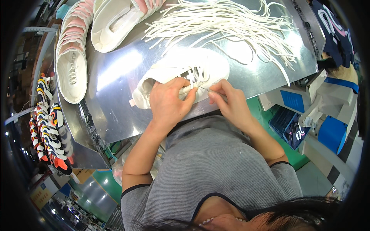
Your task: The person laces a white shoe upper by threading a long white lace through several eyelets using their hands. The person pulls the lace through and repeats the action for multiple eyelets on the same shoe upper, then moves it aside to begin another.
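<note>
A white shoe (216, 67) lies on the metal tabletop in front of me, its toe to the right and its heel to the left. White lace crosses part of its front. My left hand (169, 101) grips the shoe's near side by the eyelets, thumb and fingers bent around the edge. Just right of it, my right hand (228, 98) is closed in a pinch by the eyelet row. A thin dark tool, perhaps a hook, runs from its fingertips toward the lace; its exact kind is too small to tell.
A large heap of loose white laces (227, 25) spreads over the far side of the metal table (115, 111). Nested white and pink shoes (72, 73) stand at the far left. Multicoloured shoes (52, 131) hang beyond the left edge. A blue crate (287, 125) is at lower right.
</note>
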The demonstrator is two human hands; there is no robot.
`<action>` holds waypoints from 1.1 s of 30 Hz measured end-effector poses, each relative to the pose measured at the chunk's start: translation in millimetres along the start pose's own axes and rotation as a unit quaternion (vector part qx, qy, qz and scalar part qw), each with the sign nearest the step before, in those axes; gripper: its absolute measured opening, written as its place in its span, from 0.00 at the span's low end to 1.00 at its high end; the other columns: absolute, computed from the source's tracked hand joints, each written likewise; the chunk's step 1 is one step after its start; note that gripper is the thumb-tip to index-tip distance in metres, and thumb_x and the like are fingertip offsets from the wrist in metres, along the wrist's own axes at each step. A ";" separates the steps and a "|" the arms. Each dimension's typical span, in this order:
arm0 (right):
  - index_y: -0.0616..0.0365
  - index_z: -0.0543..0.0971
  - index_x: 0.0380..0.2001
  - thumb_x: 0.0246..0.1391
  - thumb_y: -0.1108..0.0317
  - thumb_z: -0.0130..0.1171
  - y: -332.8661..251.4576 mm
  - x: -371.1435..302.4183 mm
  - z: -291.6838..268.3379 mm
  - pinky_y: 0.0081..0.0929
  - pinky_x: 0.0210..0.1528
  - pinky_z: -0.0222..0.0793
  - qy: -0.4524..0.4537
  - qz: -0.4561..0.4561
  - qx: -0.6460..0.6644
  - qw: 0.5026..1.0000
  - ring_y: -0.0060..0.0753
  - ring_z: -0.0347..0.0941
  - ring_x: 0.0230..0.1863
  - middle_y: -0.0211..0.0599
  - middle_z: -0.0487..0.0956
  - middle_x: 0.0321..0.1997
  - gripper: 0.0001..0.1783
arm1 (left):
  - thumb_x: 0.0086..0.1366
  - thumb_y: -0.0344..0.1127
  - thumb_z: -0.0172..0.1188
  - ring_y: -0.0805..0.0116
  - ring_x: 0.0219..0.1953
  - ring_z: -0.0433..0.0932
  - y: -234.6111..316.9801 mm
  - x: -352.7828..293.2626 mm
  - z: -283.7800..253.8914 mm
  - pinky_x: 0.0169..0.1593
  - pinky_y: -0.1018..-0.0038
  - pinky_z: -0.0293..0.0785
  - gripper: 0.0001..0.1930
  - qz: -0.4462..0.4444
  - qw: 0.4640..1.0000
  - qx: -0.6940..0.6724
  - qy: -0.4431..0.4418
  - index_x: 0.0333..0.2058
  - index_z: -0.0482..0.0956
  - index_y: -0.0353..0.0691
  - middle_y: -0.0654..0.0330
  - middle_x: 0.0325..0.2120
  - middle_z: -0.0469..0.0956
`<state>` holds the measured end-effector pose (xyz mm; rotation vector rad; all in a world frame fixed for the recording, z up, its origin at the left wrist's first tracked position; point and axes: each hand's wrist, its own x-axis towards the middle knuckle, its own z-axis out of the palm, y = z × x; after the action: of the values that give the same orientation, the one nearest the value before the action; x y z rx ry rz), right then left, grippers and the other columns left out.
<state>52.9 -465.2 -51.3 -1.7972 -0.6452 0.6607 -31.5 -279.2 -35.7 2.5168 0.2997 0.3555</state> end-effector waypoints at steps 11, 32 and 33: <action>0.60 0.71 0.39 0.64 0.66 0.54 -0.1 14.7 29.4 0.40 0.34 0.73 -0.008 0.030 0.011 0.999 0.50 0.80 0.29 0.44 0.81 0.26 0.09 | 0.54 0.30 0.71 0.57 0.26 0.80 -0.7 -15.2 4.9 0.31 0.67 0.73 0.08 0.059 0.997 -0.052 -0.003 0.31 0.81 0.37 0.56 0.25 0.80; 0.57 0.82 0.39 0.51 0.68 0.67 -41.9 56.1 -2.1 0.33 0.39 0.75 -0.191 -0.088 -0.158 0.965 0.38 0.82 0.35 0.39 0.84 0.32 0.11 | 0.51 0.28 0.66 0.71 0.21 0.70 -12.7 -39.9 -3.3 0.24 0.73 0.61 0.07 0.248 0.960 0.090 0.089 0.31 0.81 0.39 0.66 0.18 0.68; 0.57 0.83 0.38 0.50 0.69 0.67 -42.2 56.7 -3.3 0.33 0.40 0.76 -0.176 -0.078 -0.127 0.973 0.38 0.82 0.37 0.38 0.84 0.32 0.11 | 0.51 0.28 0.66 0.71 0.21 0.70 -12.1 -37.3 -3.5 0.24 0.73 0.62 0.07 0.252 0.961 0.080 0.085 0.31 0.81 0.39 0.66 0.18 0.67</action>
<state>90.2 -415.4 -17.7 -1.8515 -1.1425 0.8262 -69.3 -278.3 -46.8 2.7036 -0.2700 0.7760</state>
